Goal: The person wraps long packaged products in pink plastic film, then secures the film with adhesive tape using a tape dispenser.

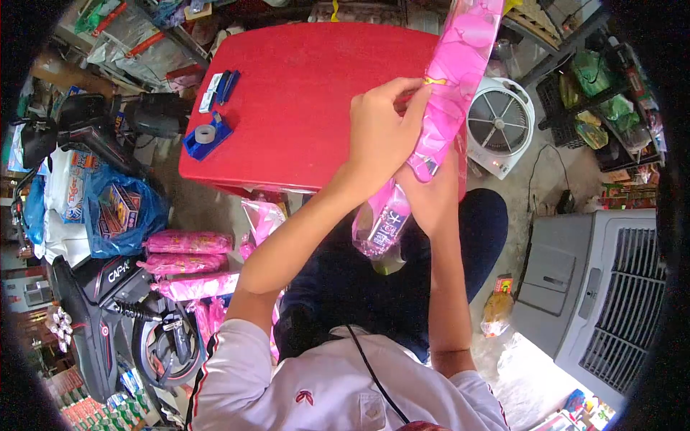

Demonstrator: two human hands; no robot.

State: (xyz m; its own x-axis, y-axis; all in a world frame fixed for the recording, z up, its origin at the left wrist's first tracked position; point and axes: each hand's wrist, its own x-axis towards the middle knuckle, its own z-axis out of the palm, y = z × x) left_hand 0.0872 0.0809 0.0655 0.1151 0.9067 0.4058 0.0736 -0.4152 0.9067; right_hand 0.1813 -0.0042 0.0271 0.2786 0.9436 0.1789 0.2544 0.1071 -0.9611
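A long pink plastic-wrapped package (460, 54) slants up over the right side of the red table (302, 93). My left hand (384, 126) is closed on its left edge, thumb and index finger pinched close to a small yellow mark. Lower down, my right hand (435, 190) curls behind the package's bottom end, its fingers mostly hidden. Just below the hands, above my lap, hangs a clear-and-pink wrapper (377, 223) with a dark printed label.
On the table's left lie a blue tape dispenser (215, 138), a blue stapler (228, 85) and a small white box (208, 97). Pink packages (188, 251) are stacked by a motorbike (93, 316) at left. A fan (499, 122) and a grey air cooler (575, 287) stand at right.
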